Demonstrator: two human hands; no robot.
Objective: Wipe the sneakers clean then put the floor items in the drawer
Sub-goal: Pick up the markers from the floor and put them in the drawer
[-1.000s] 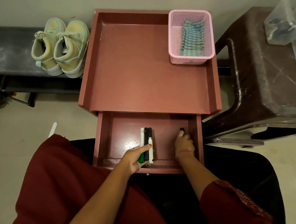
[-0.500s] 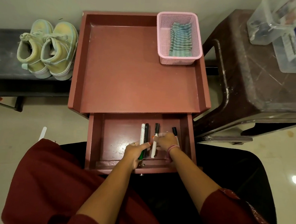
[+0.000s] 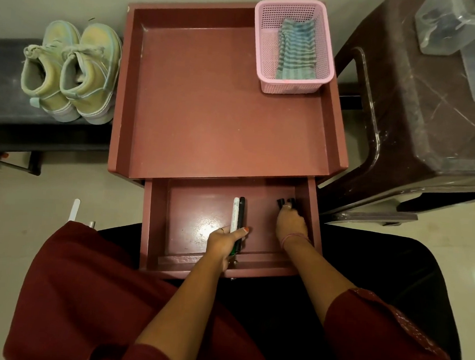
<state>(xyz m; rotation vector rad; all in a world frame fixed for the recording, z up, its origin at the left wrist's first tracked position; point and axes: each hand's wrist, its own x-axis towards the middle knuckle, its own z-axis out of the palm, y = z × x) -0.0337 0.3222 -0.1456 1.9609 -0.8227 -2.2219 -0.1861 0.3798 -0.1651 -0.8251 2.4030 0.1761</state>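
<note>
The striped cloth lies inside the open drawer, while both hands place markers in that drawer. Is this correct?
Not quite. In the head view the striped cloth lies in the pink basket on the table top, not in the open drawer. The rest holds: the left hand and the right hand both hold markers in that drawer.

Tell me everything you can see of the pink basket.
The pink basket is a small rectangular tub of what looks like plastic, its walls and floor pierced with fine mesh holes under a solid rolled rim. It stands upright in the far right corner of the red-brown table top, its right side over the raised edge. Inside, toward its right side, lies a folded blue-and-grey striped cloth. Neither hand touches it.
</note>
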